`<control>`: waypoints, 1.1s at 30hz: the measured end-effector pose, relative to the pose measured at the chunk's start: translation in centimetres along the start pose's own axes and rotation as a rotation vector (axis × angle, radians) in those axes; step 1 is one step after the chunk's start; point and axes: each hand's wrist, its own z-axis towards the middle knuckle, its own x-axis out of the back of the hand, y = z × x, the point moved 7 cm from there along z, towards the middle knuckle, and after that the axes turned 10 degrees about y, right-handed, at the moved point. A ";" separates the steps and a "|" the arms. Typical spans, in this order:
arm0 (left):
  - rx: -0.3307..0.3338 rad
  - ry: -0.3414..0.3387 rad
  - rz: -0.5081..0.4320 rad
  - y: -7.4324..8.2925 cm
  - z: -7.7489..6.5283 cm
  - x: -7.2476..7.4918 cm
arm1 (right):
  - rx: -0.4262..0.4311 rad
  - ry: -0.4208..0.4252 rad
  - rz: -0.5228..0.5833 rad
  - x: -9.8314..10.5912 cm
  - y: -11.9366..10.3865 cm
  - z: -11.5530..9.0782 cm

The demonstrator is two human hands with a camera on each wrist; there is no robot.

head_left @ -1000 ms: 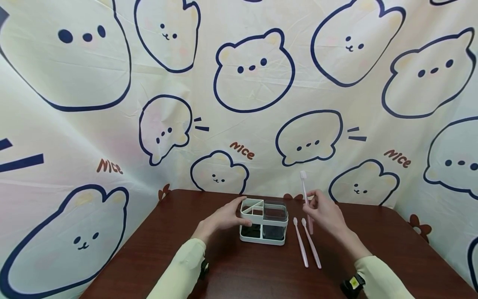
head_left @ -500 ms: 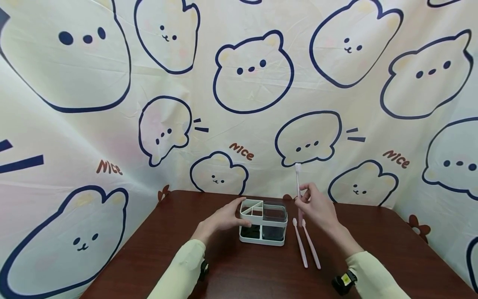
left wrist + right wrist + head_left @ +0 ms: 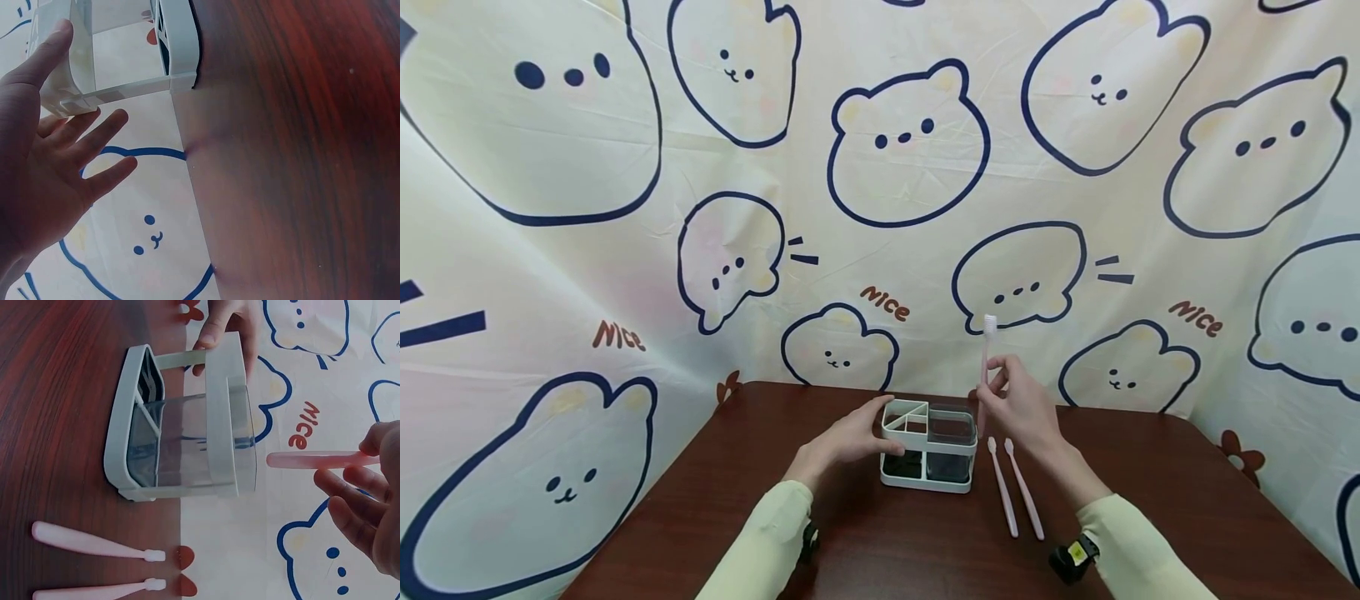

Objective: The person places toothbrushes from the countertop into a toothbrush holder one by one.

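A two-tier toothbrush holder (image 3: 951, 448) in pale grey-green, with a clear cup (image 3: 181, 428) in its right part, stands on the table. My left hand (image 3: 847, 435) holds the left end of its upper tier, thumb in front and fingers behind; the left wrist view shows some of those fingers (image 3: 103, 134) spread. Above the holder's right end, my right hand (image 3: 1024, 415) pinches a pink toothbrush (image 3: 985, 357) upright, bristles up. In the right wrist view, the handle's bottom end sits just above the clear cup's rim, apart from it.
Two more pink toothbrushes lie side by side on the brown table (image 3: 700, 517), right of the holder: a left one (image 3: 1003, 492) and a right one (image 3: 1026, 493). A cloth (image 3: 910, 267) printed with cartoon animals hangs behind the table and along both sides.
My right hand has moved left and slightly up with the toothbrush, from above the lying toothbrushes to the holder's right end. The left hand and the holder have stayed in place.
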 end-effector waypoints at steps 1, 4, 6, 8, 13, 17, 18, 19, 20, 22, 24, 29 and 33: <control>-0.001 0.001 0.001 0.0 0.0 0.0 | 0.001 0.003 0.005 0.0 -0.2 0.1; -0.001 0.002 0.000 0.0 0.1 -0.1 | 0.000 0.011 0.013 -0.2 -0.6 0.2; 0.000 0.002 0.001 0.0 0.1 -0.1 | 0.001 0.010 0.015 -0.3 -0.9 0.3; 0.004 0.002 0.004 0.0 0.1 -0.1 | 0.000 0.006 0.021 -0.5 -1.2 0.3; 0.005 -0.001 0.004 0.0 0.2 0.0 | 0.003 -0.006 0.053 -1.0 -2.0 0.3; 0.004 0.000 0.002 0.0 0.2 -0.1 | 0.022 -0.005 0.080 -1.4 -2.6 0.4; 0.003 0.001 0.002 0.0 0.2 -0.1 | 0.027 -0.002 0.084 -1.5 -2.7 0.4; 0.004 0.002 0.001 0.0 0.2 0.0 | 0.029 0.000 0.085 -1.6 -2.8 0.4; 0.004 0.003 0.001 0.0 0.2 0.0 | 0.030 0.002 0.088 -1.7 -3.0 0.5; 0.007 0.005 -0.001 0.0 0.2 0.0 | 0.029 0.000 0.098 -1.9 -3.2 0.5; 0.009 0.005 -0.002 0.0 0.3 0.1 | 0.026 -0.004 0.104 -2.1 -3.3 0.6; 0.012 0.001 -0.001 0.0 0.1 0.1 | 0.023 -0.012 0.118 -2.6 -3.7 0.7; 0.015 -0.003 -0.008 0.0 0.1 0.1 | 0.030 -0.017 0.111 -2.9 -4.0 0.7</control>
